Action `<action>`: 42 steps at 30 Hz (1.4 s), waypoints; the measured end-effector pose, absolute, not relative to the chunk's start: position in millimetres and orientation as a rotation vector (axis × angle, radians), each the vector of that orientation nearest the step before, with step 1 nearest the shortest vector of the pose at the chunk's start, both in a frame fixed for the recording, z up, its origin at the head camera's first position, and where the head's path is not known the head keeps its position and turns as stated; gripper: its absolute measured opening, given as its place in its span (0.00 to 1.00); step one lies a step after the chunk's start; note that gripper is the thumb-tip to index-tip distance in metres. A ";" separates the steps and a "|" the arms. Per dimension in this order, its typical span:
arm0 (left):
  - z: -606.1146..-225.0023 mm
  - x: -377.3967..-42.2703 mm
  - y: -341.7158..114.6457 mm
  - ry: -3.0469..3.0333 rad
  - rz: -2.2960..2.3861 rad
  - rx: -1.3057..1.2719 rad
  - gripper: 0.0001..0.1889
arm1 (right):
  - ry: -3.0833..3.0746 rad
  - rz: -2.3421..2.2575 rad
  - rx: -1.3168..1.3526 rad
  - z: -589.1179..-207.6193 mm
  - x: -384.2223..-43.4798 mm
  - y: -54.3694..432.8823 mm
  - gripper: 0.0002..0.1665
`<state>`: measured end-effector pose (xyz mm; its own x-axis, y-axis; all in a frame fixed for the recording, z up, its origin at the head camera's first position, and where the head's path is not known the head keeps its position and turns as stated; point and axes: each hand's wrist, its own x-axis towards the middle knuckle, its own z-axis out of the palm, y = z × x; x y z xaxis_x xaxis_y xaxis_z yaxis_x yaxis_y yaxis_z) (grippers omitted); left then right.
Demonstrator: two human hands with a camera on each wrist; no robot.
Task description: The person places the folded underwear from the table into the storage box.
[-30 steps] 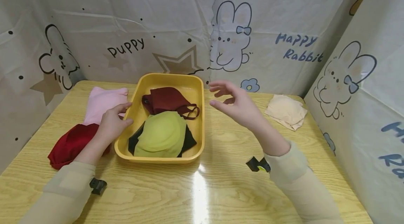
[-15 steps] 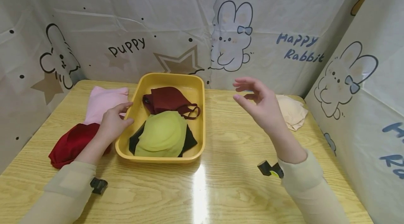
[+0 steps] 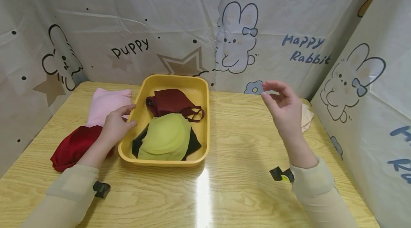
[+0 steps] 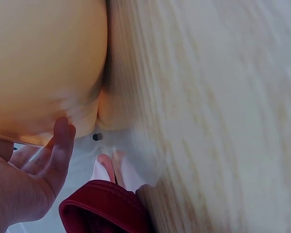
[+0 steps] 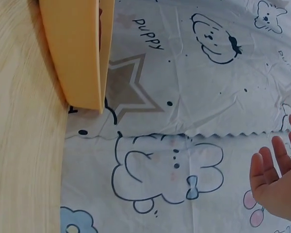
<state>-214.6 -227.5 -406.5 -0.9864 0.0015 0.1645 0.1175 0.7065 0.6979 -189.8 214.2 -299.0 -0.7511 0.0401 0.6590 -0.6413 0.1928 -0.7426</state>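
Note:
My left hand [image 3: 117, 122] is at the left side of a yellow plastic tray [image 3: 207, 124], its thumb over the rim and other fingers against the outer wall in the left wrist view. Inside the tray lie a maroon folded fabric piece [image 3: 171, 101] with a thin loop strap, and a yellow-green fabric piece [image 3: 165, 137] over a dark green one [image 3: 193, 142]. My right hand [image 3: 285, 114] is raised at the right, holding nothing, fingers loosely bent. Behind it, partly hidden, a beige folded cloth [image 3: 307, 117] lies on the table.
Left of the tray lie a pink folded cloth [image 3: 107, 105] and a dark red fabric piece [image 3: 75, 146], the latter partly behind my left forearm. A white sheet [image 3: 186, 17] printed with cartoon animals hangs behind the wooden table [image 3: 237, 185] and along both sides.
My right hand has moved rightward, away from the tray, and now overlaps the beige cloth. The left hand stays at the tray, which keeps its place with the fabric pieces in it.

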 end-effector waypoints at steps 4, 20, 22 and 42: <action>-406.6 -214.9 -227.6 -2.762 -1.144 -0.101 0.30 | -1.889 1.570 0.506 -300.8 -189.7 219.7 0.16; -406.8 -214.5 -228.1 -2.763 -1.144 -0.102 0.29 | -1.877 1.316 0.349 -301.4 -184.6 241.9 0.17; -407.1 -214.8 -228.1 -2.762 -1.143 -0.102 0.29 | -1.871 1.303 0.339 -303.9 -186.1 247.0 0.17; -407.1 -214.5 -227.3 -2.740 -1.149 -0.137 0.30 | -1.930 1.122 0.073 -353.2 -217.5 317.5 0.19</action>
<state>-214.5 -227.3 -407.1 -0.9818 0.0198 0.1888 0.1485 0.6995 0.6991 -217.5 317.5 -353.2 -0.6141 0.3504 0.7072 -0.4413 0.5905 -0.6757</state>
